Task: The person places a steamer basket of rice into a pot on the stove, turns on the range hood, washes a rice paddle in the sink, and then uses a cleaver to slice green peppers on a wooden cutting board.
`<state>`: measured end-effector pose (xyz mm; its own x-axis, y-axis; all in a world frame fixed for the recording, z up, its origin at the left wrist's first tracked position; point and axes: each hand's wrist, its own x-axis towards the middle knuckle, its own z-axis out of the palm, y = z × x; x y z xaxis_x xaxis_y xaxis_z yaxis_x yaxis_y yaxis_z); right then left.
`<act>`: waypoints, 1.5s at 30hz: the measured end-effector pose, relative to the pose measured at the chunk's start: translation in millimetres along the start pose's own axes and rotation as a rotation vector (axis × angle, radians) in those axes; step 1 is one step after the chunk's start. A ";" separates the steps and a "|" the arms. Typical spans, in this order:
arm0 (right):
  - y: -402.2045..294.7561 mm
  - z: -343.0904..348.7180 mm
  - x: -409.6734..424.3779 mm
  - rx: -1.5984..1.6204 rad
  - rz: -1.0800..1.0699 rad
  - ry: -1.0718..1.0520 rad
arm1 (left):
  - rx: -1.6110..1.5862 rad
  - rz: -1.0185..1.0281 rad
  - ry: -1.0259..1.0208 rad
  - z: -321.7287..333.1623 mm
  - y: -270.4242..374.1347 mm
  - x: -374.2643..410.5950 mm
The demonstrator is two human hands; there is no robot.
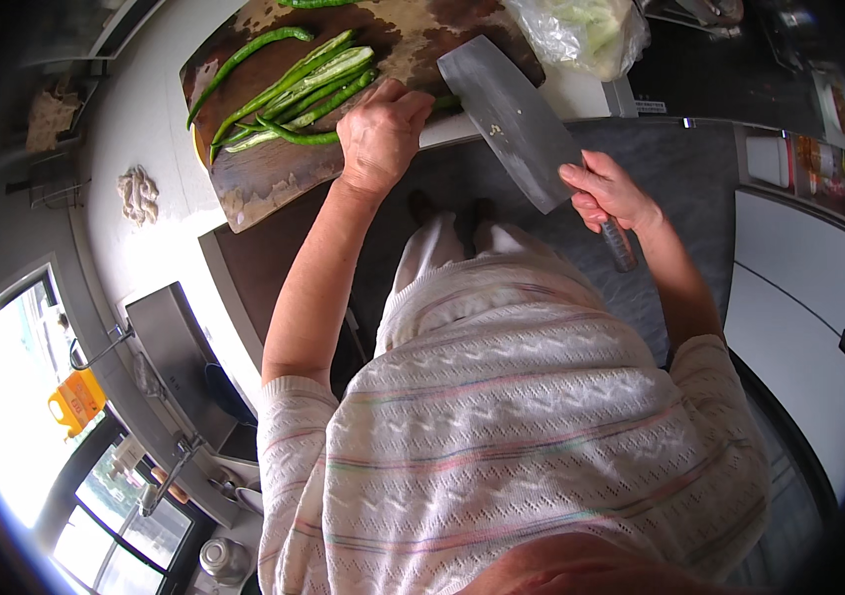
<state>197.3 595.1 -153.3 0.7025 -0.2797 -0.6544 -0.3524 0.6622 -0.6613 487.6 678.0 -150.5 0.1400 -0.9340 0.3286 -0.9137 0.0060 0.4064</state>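
My left hand (385,137) presses down on a long green chili pepper (446,103), whose end shows past the fingers, over a worn wooden cutting board (266,182). My right hand (608,192) grips a broad Chinese cleaver (512,123) by its handle. The blade slants up and left, its far end beside that pepper's tip, and a few pale bits stick to its flat. Left of my left hand lie several split green chili peppers (318,74), pale insides showing on some. A curved whole pepper (244,56) rests at the board's left side.
A clear plastic bag of pale green vegetable (586,33) sits behind the board at right. A crumpled cloth (138,195) lies on the white counter (169,126). To the left are a sink (177,357), a faucet (169,476) and a yellow jug (78,401) by the window.
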 end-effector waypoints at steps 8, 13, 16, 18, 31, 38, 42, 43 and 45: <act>-5.3 -2.9 4.5 -0.039 -0.004 0.001 | 0.009 0.008 -0.015 -1.7 -2.5 3.0; -2.5 -13.4 3.1 -0.066 -0.001 -0.034 | 0.004 0.045 -0.010 -0.3 -4.0 4.6; -6.8 -14.1 17.1 -0.044 0.001 -0.035 | 0.003 0.053 -0.005 1.7 -4.8 5.8; -10.4 -11.1 8.6 -0.066 0.008 -0.028 | -0.021 0.035 -0.003 1.4 -5.5 4.7; -19.0 3.2 14.5 -0.125 -0.019 -0.008 | -0.024 -0.009 -0.004 -0.6 -3.7 1.0; -8.1 3.2 13.5 -0.056 0.003 -0.025 | 0.007 0.007 -0.006 -27.0 -15.3 -17.4; -10.1 3.6 11.6 -0.050 0.026 -0.053 | -0.010 -0.027 -0.010 -23.6 -20.4 -20.3; -11.1 3.2 10.6 -0.053 0.032 -0.063 | -0.016 -0.026 -0.010 -22.5 -20.7 -20.4; -10.2 7.4 14.0 -0.050 0.040 -0.062 | -0.024 -0.020 -0.009 -21.4 -20.9 -20.4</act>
<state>215.3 589.6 -153.0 0.7236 -0.2093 -0.6577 -0.4104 0.6356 -0.6539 512.1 704.5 -147.4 0.1548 -0.9374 0.3120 -0.9010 -0.0044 0.4337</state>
